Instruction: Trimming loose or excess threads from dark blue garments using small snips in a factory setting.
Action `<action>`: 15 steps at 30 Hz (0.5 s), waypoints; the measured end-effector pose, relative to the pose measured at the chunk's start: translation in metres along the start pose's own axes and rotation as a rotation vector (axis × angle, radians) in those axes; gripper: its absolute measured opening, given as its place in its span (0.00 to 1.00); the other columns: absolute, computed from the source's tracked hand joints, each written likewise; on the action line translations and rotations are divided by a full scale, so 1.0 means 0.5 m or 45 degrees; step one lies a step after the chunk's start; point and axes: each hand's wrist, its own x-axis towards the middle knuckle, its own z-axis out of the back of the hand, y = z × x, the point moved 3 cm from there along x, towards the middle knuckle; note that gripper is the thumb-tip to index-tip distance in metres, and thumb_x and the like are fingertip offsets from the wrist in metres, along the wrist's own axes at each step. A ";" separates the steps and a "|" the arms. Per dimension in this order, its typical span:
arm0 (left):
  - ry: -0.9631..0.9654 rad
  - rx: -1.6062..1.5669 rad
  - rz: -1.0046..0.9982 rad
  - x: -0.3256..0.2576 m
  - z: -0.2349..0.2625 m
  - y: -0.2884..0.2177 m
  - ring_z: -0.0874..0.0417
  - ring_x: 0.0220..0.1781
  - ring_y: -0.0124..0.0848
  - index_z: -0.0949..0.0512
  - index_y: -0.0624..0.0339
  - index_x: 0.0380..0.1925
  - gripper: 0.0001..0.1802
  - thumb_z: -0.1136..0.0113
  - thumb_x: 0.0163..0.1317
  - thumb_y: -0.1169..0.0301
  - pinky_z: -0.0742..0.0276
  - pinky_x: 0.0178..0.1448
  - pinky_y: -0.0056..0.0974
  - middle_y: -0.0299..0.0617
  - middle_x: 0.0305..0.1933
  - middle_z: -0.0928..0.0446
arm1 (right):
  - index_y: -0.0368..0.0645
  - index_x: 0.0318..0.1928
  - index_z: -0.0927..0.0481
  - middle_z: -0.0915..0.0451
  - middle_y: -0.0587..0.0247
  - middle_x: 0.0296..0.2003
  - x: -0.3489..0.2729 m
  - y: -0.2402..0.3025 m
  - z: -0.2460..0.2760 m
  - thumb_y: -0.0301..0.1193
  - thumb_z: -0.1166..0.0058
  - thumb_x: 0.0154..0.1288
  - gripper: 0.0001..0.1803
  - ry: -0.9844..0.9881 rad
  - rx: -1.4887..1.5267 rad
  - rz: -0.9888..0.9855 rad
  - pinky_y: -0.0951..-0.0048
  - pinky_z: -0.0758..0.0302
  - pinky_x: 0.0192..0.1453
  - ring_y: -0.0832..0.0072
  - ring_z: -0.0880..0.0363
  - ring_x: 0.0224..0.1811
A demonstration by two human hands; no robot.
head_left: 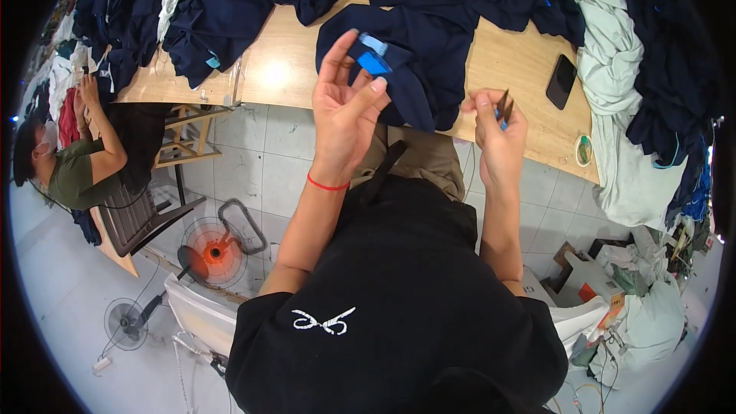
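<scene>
Pinched between thumb and fingertips of the right hand (pixel 498 134) is a small pair of dark metal thread snips with a bit of blue at the handle (pixel 504 107), points aimed up and away from the body. So that grip is closed on the tool, no doubt there.

Left hand (pixel 346 103) is a different story: palm turned up toward the camera, fingers loosely spread and half curled, nothing really clamped. A dark navy garment with a bright blue tab and a pale blue label (pixel 418 57) is draped just behind those fingers, and the tab looks to be touched or nearly touched by the fingertips; can't be told for sure from this angle.

The relation that matters: the blue tab sits up and to the left of the snips, much closer to the left hand than to the right. The snips and the tab are kept apart by a fold of navy cloth hanging over the near edge of the light wooden tabletop (pixel 276 69). The garment's long run goes from the tab down toward the right, so the snip points are already roughly lined up along it.

Also seen: a black phone (pixel 561 81) lying further right, and a heap of pale mint fabric (pixel 613 54) past it.
</scene>
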 end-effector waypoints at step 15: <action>-0.548 -0.483 0.163 0.036 0.250 0.026 0.25 0.73 0.44 0.35 0.71 0.71 0.27 0.40 0.76 0.79 0.25 0.81 0.53 0.53 0.69 0.29 | 0.32 0.50 0.18 0.19 0.67 0.34 0.004 -0.193 0.114 0.18 0.50 0.74 0.10 -0.257 0.315 -0.486 0.81 0.47 0.21 0.91 0.42 0.18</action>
